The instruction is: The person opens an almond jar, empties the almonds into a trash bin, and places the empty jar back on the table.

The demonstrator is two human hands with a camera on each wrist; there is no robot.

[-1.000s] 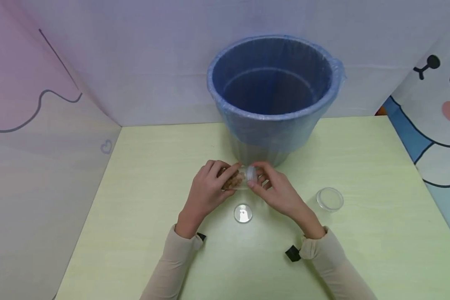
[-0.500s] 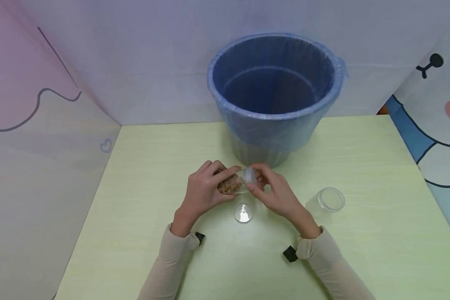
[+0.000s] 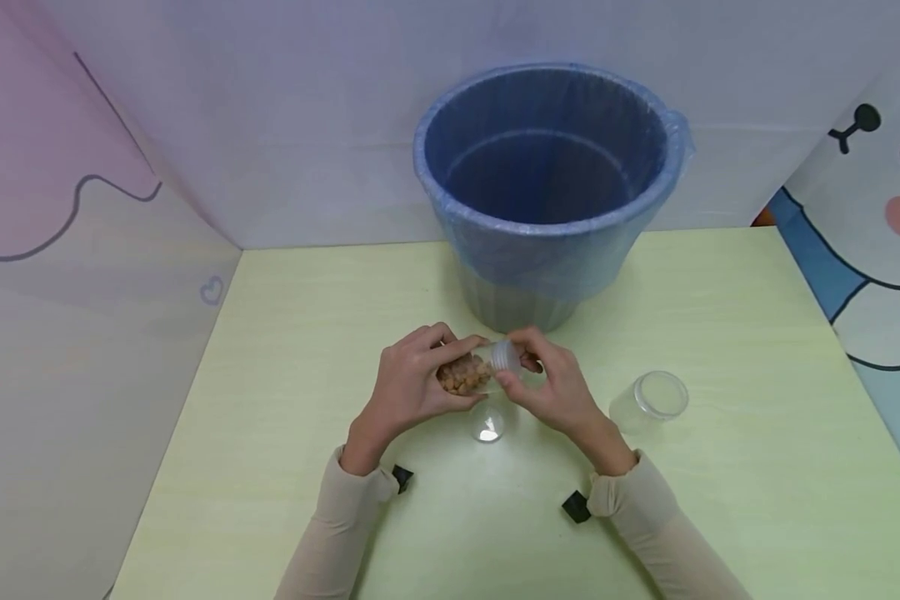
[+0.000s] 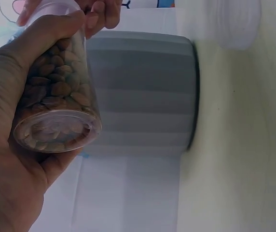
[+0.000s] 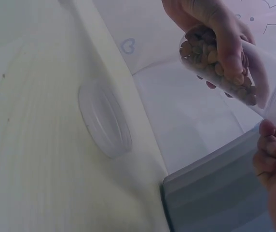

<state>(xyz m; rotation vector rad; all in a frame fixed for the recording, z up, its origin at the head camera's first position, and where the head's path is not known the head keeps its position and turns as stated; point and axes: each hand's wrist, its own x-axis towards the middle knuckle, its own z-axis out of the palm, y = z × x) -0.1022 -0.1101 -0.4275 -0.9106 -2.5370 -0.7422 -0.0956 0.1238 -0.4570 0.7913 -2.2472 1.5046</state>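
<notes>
Tilted above the table, a clear jar (image 3: 467,375) is partly full of brown almonds (image 4: 56,82). My left hand (image 3: 412,371) grips the jar round its body, thumb and fingers on opposite sides. At the other end is a translucent ridged lid (image 3: 505,357), which my right hand (image 3: 547,379) pinches between thumb and fingers. In the right wrist view the ridged end lies at the frame's edge, partly cut off. Below the hands, a clear round lid (image 3: 487,425) lies on the table; it also shows as a clear lid (image 5: 104,118) in the right wrist view.
Behind the hands stands a large grey bin (image 3: 517,310) lined with a blue bag (image 3: 547,258). To the right of my right hand is another clear jar (image 3: 660,396) on the pale table (image 3: 270,400). Printed cloth walls (image 3: 330,167) border the back and sides.
The jar has come slightly nearer the body and turned a little, so its almonds show more. Both hands keep their hold on the jar and its lid.
</notes>
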